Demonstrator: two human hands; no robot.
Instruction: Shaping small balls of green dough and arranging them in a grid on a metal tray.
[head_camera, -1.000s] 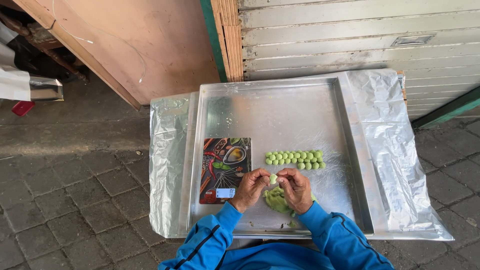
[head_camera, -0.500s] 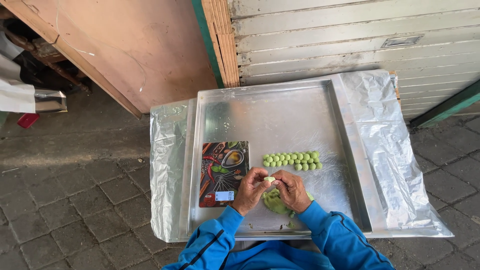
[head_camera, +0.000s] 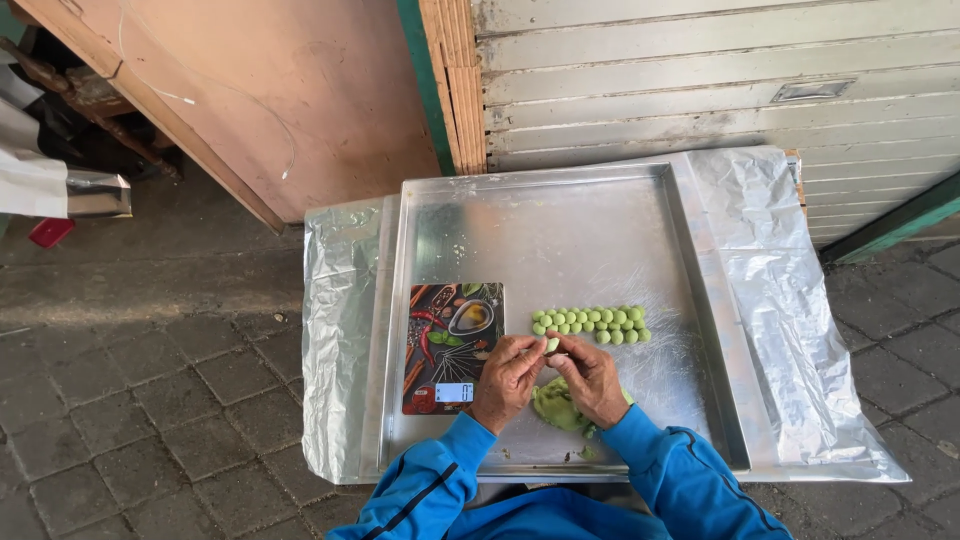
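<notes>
Both hands meet over the tray: our left hand (head_camera: 508, 378) and right hand (head_camera: 590, 375) pinch one small green ball (head_camera: 552, 344) between the fingertips, each grip closed lightly on it, thumbs and forefingers curled in. From the head view, the ball sits just in front of the row of balls (head_camera: 590, 323) laid in two short lines on the metal tray (head_camera: 560, 230), close to the row's left end. Under our right wrist lies a lump of green dough (head_camera: 556, 405), partly hidden by the hand. Just left of our left hand is a flat kitchen scale (head_camera: 452, 345) with a printed top and a small display. The tray rests on a counter covered in foil (head_camera: 790, 300). We judge the ball to be soft, light and a little sticky, easy to dent, so it is best held at its sides with fingertip pads and little pressure. Blue sleeves (head_camera: 690, 480) cover both arms.
</notes>
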